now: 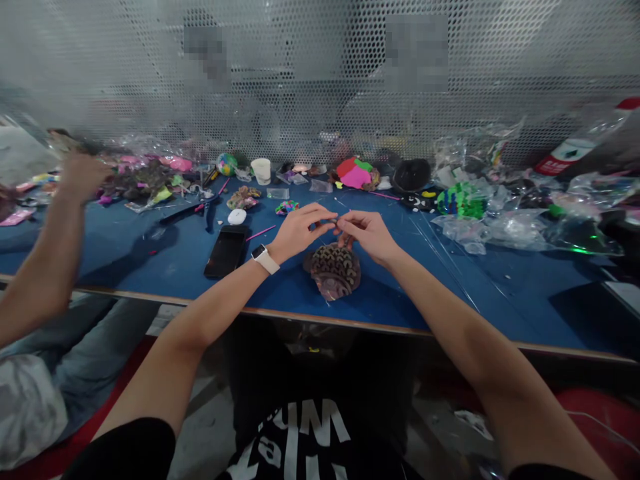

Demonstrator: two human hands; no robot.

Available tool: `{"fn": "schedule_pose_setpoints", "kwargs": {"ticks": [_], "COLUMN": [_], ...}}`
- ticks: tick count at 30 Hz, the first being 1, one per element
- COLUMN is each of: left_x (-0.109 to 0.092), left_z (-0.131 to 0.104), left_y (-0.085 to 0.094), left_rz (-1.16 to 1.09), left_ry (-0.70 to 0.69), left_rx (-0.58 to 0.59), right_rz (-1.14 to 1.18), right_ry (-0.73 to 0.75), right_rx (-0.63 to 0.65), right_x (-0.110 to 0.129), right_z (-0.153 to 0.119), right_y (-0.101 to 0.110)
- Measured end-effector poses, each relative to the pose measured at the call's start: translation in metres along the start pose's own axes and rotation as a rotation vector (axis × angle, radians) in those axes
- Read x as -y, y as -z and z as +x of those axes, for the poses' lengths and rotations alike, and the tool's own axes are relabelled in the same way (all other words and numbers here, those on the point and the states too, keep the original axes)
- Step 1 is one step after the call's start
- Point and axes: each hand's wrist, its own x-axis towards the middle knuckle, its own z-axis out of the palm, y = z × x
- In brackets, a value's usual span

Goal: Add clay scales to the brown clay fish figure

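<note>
My left hand (pixel 301 230), with a white watch at its wrist, meets my right hand (pixel 369 233) above the blue table. Fingertips of both hands are pinched together around a small dark piece (pixel 335 221), too small to make out clearly. Just below them on the table sits a rounded brown clay model (pixel 335 268), covered in curled, scale-like pieces with a smoother patterned front. The lower fingers of my right hand are close to its top edge; whether they touch it I cannot tell.
A black phone (pixel 227 251) and a white round case (pixel 237 217) lie left of my hands. Coloured clay (pixel 356 173), a paper cup (pixel 261 171) and a dark bowl (pixel 412 175) line the back. Plastic bags (pixel 517 229) and a bottle (pixel 585 143) stand right. Another person's arm (pixel 65 227) reaches in at left.
</note>
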Motion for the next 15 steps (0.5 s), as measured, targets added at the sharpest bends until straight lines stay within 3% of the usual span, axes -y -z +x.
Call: {"fn": "schedule_pose_setpoints", "kwargs": {"ticks": [15], "left_x": [-0.0061], "left_z": [0.0008], "left_y": [0.0024], "left_rz": [0.023], "left_ry": [-0.008], "left_rx": [0.043], "right_rz": [-0.082], "right_ry": [0.077], "right_rx": [0.006], "right_x": [-0.0004], "right_z": [-0.0006], "right_y": [0.0036]}}
